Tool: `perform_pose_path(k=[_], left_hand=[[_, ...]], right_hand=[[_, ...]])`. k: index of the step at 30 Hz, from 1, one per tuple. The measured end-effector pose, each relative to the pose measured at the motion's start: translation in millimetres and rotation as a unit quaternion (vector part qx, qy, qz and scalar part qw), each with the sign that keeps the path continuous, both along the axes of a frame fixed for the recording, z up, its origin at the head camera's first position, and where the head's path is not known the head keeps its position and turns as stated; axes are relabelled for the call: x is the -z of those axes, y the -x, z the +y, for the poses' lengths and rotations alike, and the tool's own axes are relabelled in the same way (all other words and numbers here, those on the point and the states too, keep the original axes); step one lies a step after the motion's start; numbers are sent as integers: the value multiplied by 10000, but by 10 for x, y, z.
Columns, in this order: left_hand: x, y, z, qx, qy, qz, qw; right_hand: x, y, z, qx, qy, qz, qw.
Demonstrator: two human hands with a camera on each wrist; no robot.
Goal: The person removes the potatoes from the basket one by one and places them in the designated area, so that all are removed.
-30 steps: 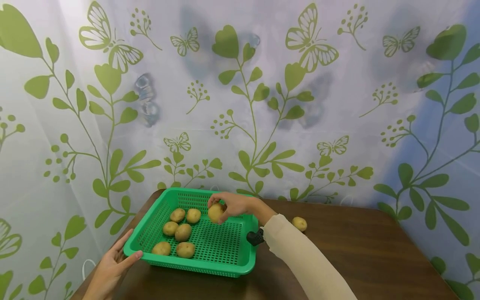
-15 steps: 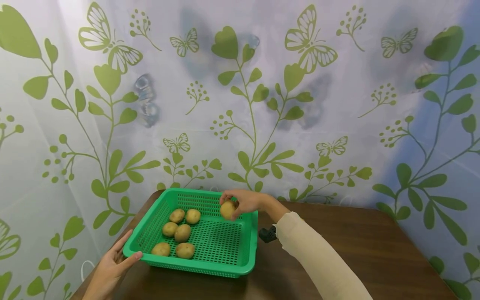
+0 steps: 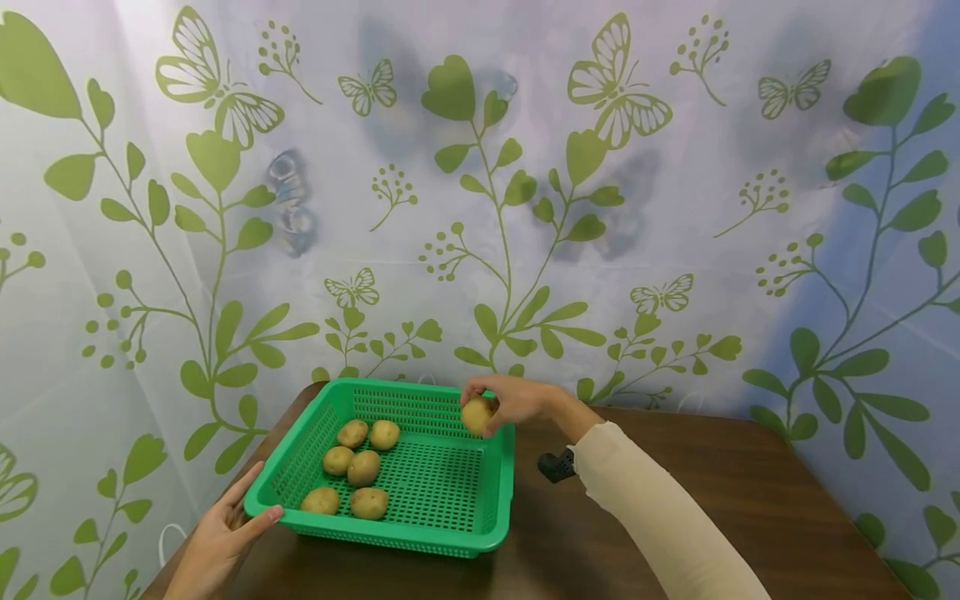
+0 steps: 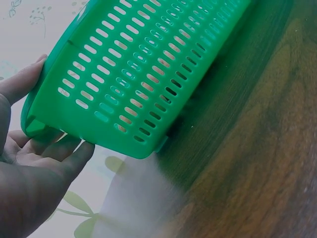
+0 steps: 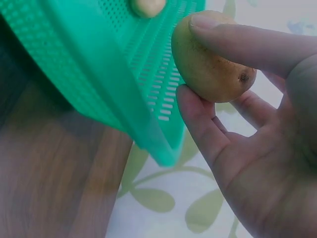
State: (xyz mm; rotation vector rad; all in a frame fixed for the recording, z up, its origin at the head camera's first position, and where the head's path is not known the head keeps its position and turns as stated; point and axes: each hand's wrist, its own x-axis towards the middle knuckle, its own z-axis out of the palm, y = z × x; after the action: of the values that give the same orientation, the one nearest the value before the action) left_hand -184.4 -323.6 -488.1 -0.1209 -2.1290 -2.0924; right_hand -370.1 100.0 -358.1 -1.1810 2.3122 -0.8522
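A green plastic basket (image 3: 397, 532) with slotted walls stands on the brown table. My left hand (image 3: 213, 537) grips its near left corner; the left wrist view has the thumb (image 4: 22, 79) on the rim and the other fingers (image 4: 69, 148) underneath. Over the back right corner, my right hand (image 3: 521, 402) holds a potato (image 3: 477, 415) between thumb and fingers. In the right wrist view this potato (image 5: 210, 62) has a dark spot and is beside the basket's rim (image 5: 143, 134). Several potatoes (image 3: 363, 468) lie in the basket's left half.
The wooden table (image 3: 675, 492) extends to the right of the basket. Behind it hangs a pale curtain (image 3: 480, 208) printed with green leaves and butterflies. A small black device (image 3: 557, 467) is at my right wrist.
My right hand has carried the potato rightward, from above the basket's middle to its back right corner. My forearm now covers where a potato lay on the table. The left hand has kept its place.
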Motion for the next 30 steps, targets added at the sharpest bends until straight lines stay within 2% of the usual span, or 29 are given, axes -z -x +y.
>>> perform_pose_path(k=[7, 16, 20, 30], left_hand=[[15, 2, 1, 33, 141, 57, 9999], [-17, -19, -45, -8, 652, -281, 9975], [-27, -17, -55, -14, 879, -343, 9955], [-26, -10, -60, -33, 896, -347, 9954]], right_hand=[[-69, -25, 225, 408, -116, 56, 9991], [-49, -2, 501, 707, -17, -55, 9975], [-31, 1, 623, 727, 2, 50, 9973], [66, 21, 931, 1088, 32, 72, 9940]])
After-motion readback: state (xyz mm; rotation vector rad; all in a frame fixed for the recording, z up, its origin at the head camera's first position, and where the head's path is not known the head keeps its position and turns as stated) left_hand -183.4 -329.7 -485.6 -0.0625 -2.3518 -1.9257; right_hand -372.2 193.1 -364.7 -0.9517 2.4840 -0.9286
